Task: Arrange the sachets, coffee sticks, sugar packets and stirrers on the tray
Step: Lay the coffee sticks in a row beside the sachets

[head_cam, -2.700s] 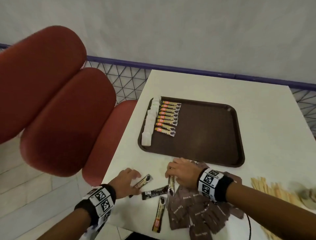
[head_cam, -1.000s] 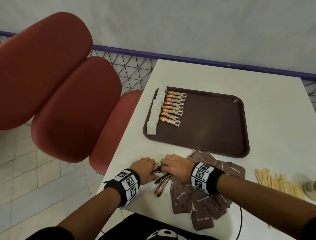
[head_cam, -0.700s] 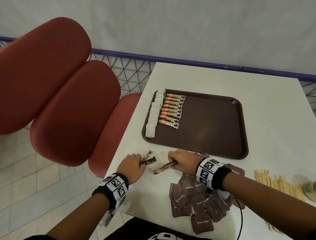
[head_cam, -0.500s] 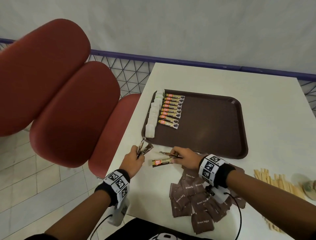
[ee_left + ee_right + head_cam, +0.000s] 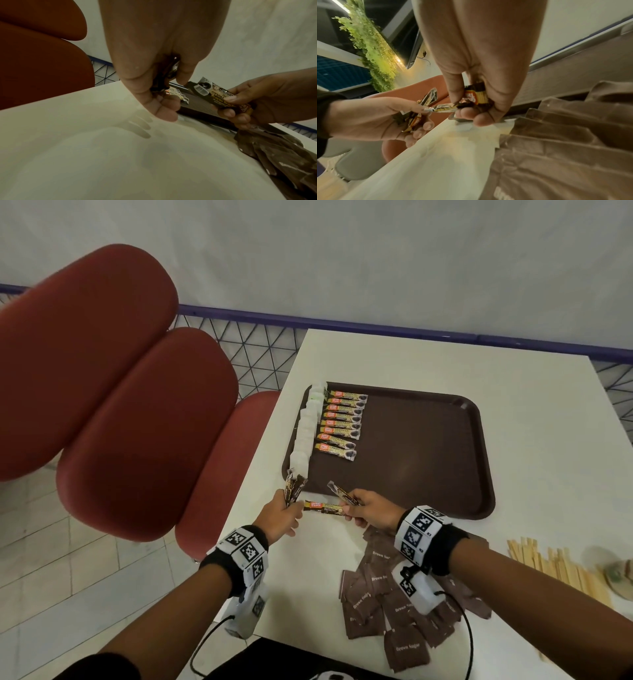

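A brown tray (image 5: 428, 446) lies on the white table, with a column of white sachets (image 5: 305, 429) and a row of coffee sticks (image 5: 340, 426) along its left side. My left hand (image 5: 282, 513) grips a small bunch of coffee sticks (image 5: 294, 487) upright, just off the tray's near left corner. My right hand (image 5: 368, 508) holds two coffee sticks (image 5: 323, 506), one pointing left toward the left hand, one angled up at the tray edge. The right wrist view shows the sticks (image 5: 474, 97) pinched between thumb and fingers.
Brown sugar packets (image 5: 394, 594) lie heaped near the front edge under my right wrist. Wooden stirrers (image 5: 555, 566) lie at the right. Red padded seats (image 5: 137, 422) stand left of the table, and a railing (image 5: 376, 328) runs behind it.
Both hands gathered the loose coffee sticks from the table, lifted them and moved forward toward the tray's near left corner.
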Available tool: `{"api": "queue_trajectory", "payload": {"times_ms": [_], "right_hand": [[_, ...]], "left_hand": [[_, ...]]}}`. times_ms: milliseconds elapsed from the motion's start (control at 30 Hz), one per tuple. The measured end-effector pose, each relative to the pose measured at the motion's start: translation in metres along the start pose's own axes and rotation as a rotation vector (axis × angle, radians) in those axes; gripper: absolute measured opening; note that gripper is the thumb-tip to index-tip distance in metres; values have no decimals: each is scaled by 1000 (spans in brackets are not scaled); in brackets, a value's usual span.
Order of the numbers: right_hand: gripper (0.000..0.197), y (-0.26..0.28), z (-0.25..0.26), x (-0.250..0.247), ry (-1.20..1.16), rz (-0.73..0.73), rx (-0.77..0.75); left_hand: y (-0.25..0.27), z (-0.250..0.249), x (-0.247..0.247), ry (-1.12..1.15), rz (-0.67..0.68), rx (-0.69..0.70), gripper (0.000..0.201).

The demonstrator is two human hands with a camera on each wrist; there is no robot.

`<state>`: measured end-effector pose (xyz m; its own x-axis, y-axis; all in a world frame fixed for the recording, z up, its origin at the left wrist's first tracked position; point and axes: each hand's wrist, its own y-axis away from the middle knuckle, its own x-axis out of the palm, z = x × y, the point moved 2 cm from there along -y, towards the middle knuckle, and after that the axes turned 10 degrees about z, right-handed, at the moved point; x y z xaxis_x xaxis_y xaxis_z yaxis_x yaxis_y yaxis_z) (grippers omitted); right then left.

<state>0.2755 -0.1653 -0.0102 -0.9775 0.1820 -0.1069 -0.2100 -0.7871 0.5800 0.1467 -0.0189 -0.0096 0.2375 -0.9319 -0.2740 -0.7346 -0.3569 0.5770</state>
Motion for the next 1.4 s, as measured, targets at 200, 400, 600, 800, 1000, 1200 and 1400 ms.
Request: {"api": "queue_trajectory", "payload": {"times_ms": [200,400,600,800,1000,1200,1400], "right_hand": [[11,-3,-2,5,12,0,14],[33,-12,-6,-12,359,-138,39],[29,-3,2,-22,8,-171,-42],[21,-6,2,-31,-221,-260,-103],[24,-10,2,-36,-64,-429,-129],[20,-13,8,-41,47,-586,-165],[29,-14,19,-44,-60,-610,-203]], "left_hand": [[-5,0,1,206,13,47,26],[-7,-1,-5,154,13,123,27],[-11,4,-12,116,-11,127,24],[-12,9,-12,114,2,127,26],[-10,17,-15,84,-21,120,24],[-8,23,-18,71,-23,104,25],[-8,24,-19,72,-24,93,24]]}}
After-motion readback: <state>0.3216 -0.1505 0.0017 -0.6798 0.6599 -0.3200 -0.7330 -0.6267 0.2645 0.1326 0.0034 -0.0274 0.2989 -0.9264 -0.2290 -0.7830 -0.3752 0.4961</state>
